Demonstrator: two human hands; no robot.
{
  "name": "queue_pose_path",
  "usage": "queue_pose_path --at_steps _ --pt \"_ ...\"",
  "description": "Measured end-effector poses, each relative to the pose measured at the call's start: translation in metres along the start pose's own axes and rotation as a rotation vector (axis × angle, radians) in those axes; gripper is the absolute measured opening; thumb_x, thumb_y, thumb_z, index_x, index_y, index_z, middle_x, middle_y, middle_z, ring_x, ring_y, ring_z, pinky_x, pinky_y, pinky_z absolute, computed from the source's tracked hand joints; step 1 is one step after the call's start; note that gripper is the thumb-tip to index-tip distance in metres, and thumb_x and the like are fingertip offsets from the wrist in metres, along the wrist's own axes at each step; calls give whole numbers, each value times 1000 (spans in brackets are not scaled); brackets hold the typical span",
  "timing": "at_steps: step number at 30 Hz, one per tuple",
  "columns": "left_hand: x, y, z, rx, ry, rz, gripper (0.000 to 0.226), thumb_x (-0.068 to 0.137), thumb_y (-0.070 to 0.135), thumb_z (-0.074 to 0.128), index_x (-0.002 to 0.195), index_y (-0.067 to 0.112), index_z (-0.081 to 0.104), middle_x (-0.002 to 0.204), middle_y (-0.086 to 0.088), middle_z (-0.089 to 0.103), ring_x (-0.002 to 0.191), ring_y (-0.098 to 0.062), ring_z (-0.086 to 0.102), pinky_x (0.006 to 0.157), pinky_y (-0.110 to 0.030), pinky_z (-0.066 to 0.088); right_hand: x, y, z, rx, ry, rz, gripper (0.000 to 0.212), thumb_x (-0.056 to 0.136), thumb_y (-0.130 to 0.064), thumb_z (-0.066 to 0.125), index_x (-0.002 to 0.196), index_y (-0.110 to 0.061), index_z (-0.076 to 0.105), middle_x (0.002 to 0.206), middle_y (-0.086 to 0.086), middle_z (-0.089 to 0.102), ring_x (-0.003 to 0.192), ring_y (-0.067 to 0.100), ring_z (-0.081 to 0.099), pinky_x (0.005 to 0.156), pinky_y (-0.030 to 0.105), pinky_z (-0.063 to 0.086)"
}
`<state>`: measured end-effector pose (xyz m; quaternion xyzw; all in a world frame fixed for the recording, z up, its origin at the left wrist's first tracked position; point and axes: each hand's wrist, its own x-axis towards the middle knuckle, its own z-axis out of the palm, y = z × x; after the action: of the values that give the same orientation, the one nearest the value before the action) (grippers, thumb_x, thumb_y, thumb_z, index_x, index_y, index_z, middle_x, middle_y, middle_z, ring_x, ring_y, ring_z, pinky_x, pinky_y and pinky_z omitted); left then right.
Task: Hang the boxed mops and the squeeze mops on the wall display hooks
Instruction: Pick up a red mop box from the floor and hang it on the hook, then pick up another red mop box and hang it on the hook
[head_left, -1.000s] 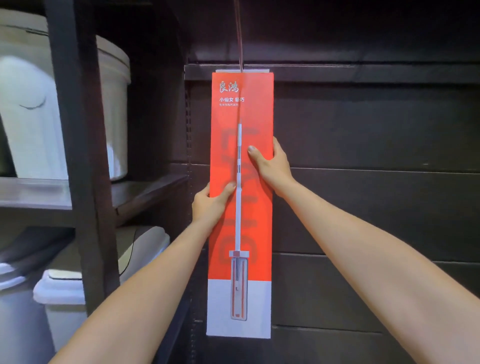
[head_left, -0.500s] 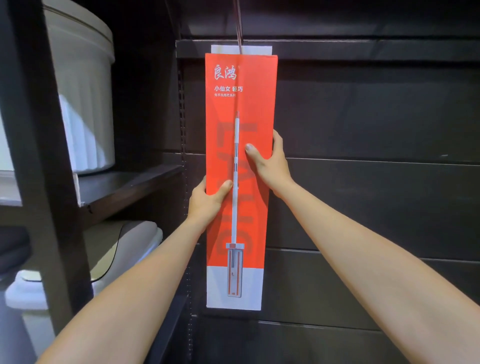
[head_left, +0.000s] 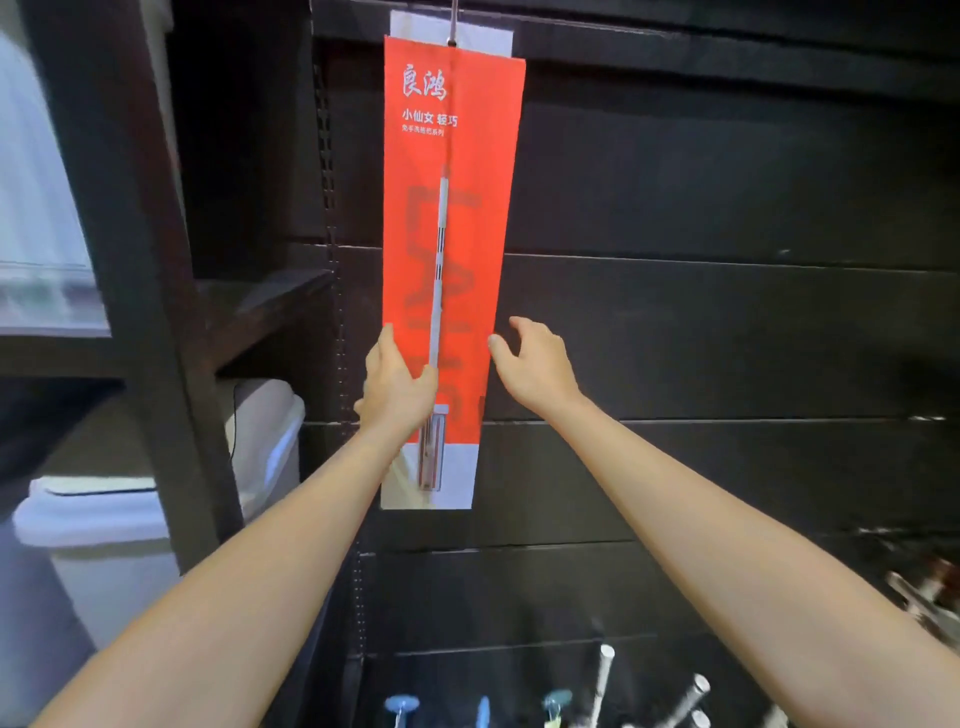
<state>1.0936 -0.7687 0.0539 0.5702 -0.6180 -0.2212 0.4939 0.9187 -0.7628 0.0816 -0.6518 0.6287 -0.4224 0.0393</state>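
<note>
One boxed mop (head_left: 451, 218), in a red and white carton, hangs from a hook (head_left: 454, 23) on the dark slatted wall (head_left: 727, 322). The left hand (head_left: 396, 387) grips its lower left edge, fingers clamped on it; the right hand (head_left: 535, 364) hovers just beside the right edge, fingers apart and loosely curled.

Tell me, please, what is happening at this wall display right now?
A person is hanging a tall orange boxed mop on the dark slatted wall. Its white top tab is already on a metal hook. The left hand grips the box's lower left edge, while the right hand is open just beside the right edge, apparently not gripping it. More mop handles wait below, and white lidded bins stand on the left.
</note>
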Motion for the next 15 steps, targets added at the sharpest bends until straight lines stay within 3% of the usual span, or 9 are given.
queue_pose_path --at_steps 3,5,9,15 --pt "-37 -10 4 136 -30 37 72 97 44 53 160 28 21 162 -3 35 141 -35 44 114 -64 31 -59 11 -2 -174 29 -2 57 104 -45 47 149 -11 50 152 8 53 142 32 45 111 49 43" --pt "-69 -21 9 200 -83 120 62 99 41 50 157 27 31 161 -1 36 142 -34 41 113 -61 29 -104 21 -5 -276 -5 8 57 105 -46 44 152 -14 47 158 7 45 149 34 34 117 51 35" --pt "-151 -33 20 414 -229 277 59 100 50 44 155 29 38 164 -3 33 150 -34 27 117 -64 23 -204 42 -23 -416 -74 78 58 106 -52 38 155 -21 42 168 7 30 156 34 20 124 54 22" --pt "-278 -30 55 533 -449 444 57 101 57 38 153 33 39 167 -6 26 155 -40 14 120 -69 11 -342 75 -78 -573 -142 232 70 100 -62 22 155 -24 43 168 7 29 155 38 20 124 58 22"
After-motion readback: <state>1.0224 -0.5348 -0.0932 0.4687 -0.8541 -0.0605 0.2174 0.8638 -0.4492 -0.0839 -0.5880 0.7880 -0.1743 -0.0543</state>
